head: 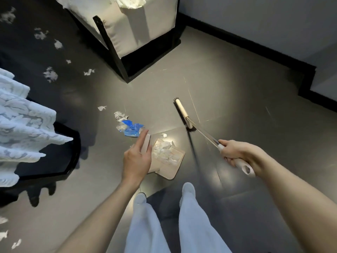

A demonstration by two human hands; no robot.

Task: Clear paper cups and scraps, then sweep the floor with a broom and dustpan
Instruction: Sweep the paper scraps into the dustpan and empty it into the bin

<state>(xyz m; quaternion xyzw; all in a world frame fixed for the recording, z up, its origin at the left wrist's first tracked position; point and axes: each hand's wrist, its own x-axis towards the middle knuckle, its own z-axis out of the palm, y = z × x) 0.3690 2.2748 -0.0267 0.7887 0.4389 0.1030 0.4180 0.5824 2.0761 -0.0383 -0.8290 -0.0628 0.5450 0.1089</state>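
My left hand (137,159) grips the upright beige handle of the dustpan (171,167), which rests on the grey floor and holds white paper scraps. My right hand (235,152) is closed around the pale handle of the broom (183,113); its head sits on the floor to the right of the pan. A crumpled blue wrapper (132,128) with white scraps (119,115) lies just beyond the pan. One small scrap (164,135) lies at the pan's lip. More white scraps (50,74) trail across the dark floor at upper left.
A beige sofa with a black frame (135,39) stands ahead. A black low table (60,154) draped with a white patterned cloth (21,123) is on the left. A black skirting board (255,48) lines the wall at right. Scraps (11,238) lie at lower left.
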